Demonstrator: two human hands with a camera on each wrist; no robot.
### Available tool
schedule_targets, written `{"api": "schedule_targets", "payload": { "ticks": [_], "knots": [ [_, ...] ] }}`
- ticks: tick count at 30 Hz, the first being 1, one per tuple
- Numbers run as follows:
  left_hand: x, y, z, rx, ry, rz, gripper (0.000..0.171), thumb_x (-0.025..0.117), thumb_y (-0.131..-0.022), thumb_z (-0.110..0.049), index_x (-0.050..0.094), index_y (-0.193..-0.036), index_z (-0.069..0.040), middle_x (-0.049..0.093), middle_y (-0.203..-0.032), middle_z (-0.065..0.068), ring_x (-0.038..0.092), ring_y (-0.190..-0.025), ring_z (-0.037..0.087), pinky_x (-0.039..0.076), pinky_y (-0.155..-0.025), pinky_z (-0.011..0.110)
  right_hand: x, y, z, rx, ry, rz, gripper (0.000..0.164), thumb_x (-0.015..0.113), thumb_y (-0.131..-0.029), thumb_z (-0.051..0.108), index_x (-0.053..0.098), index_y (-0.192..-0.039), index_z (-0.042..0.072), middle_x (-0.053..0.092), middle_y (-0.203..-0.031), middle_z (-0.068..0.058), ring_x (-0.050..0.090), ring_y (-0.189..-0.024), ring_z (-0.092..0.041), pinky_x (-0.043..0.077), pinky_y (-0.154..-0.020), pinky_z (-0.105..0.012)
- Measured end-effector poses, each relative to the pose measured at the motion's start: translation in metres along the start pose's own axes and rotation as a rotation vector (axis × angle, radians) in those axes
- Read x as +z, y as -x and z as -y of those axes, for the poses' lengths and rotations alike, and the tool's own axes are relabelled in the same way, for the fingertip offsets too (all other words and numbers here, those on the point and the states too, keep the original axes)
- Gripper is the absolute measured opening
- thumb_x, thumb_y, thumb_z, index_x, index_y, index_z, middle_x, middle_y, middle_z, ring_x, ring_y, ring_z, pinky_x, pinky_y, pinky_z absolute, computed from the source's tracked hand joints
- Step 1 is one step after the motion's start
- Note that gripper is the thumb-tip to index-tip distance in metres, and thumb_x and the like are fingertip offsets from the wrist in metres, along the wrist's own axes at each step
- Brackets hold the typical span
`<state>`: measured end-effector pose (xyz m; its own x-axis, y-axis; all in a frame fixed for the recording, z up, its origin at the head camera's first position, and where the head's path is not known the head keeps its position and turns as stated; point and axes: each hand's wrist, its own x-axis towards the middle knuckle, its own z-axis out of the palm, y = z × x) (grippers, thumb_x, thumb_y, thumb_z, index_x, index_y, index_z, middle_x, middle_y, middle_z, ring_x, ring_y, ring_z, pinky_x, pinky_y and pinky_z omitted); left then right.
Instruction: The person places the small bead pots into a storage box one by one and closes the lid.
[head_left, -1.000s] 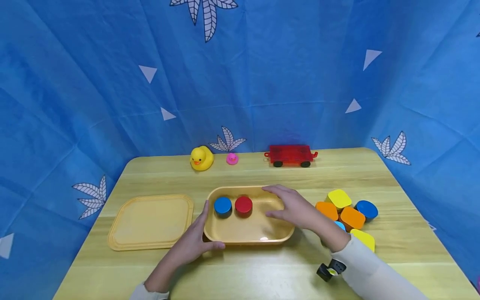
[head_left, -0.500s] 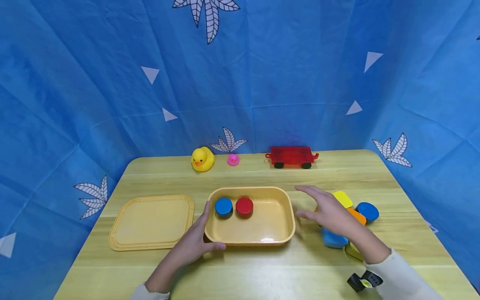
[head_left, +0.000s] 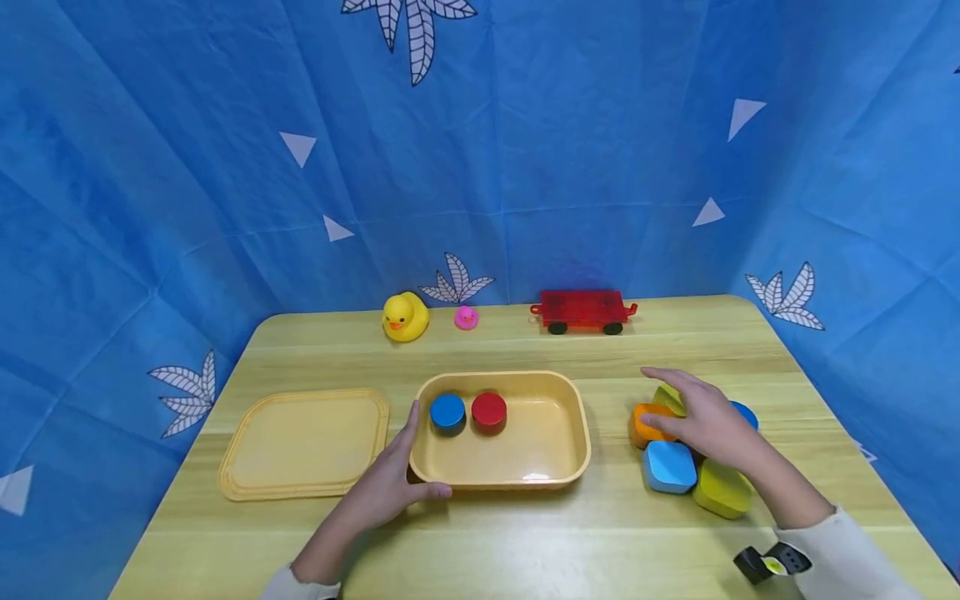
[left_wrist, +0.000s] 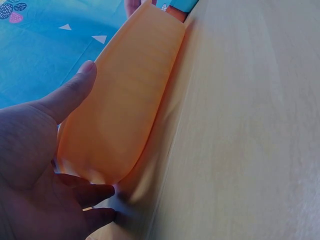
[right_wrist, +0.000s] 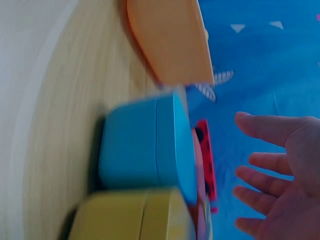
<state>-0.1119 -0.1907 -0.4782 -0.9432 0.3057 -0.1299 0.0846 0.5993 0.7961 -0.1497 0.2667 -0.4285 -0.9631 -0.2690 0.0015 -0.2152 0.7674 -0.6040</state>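
Note:
In the head view, a shallow tan bin [head_left: 540, 429] holds a blue round piece [head_left: 447, 414] and a red round piece [head_left: 489, 413] side by side at its left. My left hand [head_left: 385, 479] rests around the bin's left front corner, its thumb and fingers fairly straight. Over a cluster of coloured pieces hovers my right hand [head_left: 708, 423], fingers spread and holding nothing. Below it show an orange piece [head_left: 649, 423], a light blue rounded-square piece [head_left: 669, 467] and a yellow piece [head_left: 723, 489]. The right wrist view shows a seam around the light blue piece [right_wrist: 142, 145]. The hand partly covers other pieces.
A flat tan lid [head_left: 303, 446] lies left of the bin. Along the table's back edge stand a yellow duck [head_left: 406, 317], a small pink duck [head_left: 466, 318] and a red toy wagon [head_left: 582, 311]. A blue patterned cloth [head_left: 525, 150] hangs behind the table.
My right hand has moved right, from over the bin's right end to above the coloured pieces. The left hand has stayed at the bin's corner.

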Motion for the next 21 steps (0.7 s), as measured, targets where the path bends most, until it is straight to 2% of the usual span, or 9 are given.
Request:
{"api": "schedule_targets", "payload": {
  "ticks": [14,21],
  "knots": [
    [0.001,0.001,-0.001,-0.009,0.004,-0.004,0.128,0.088,-0.081,-0.039,-0.005,-0.167,-0.022,0.009,-0.173,0.01,0.015,-0.157,0.037,0.018,-0.125,0.056,-0.029,0.021,-0.05,0.059,-0.028,0.003,0.076,0.073,-0.097,0.037,0.04,-0.155,0.0,0.039,-0.155,-0.034,0.034,-0.137,-0.06,0.033,-0.1,-0.08],
    [0.001,0.0,-0.001,-0.007,-0.005,-0.008,0.128,0.089,-0.081,-0.039,-0.004,-0.167,-0.022,0.01,-0.172,0.011,0.015,-0.157,0.037,0.019,-0.125,0.057,-0.041,0.031,-0.081,0.077,-0.144,0.068,0.074,0.069,-0.101,0.03,0.034,-0.158,-0.001,0.031,-0.158,-0.037,0.026,-0.139,-0.066,0.029,-0.103,-0.081]
  ]
}}
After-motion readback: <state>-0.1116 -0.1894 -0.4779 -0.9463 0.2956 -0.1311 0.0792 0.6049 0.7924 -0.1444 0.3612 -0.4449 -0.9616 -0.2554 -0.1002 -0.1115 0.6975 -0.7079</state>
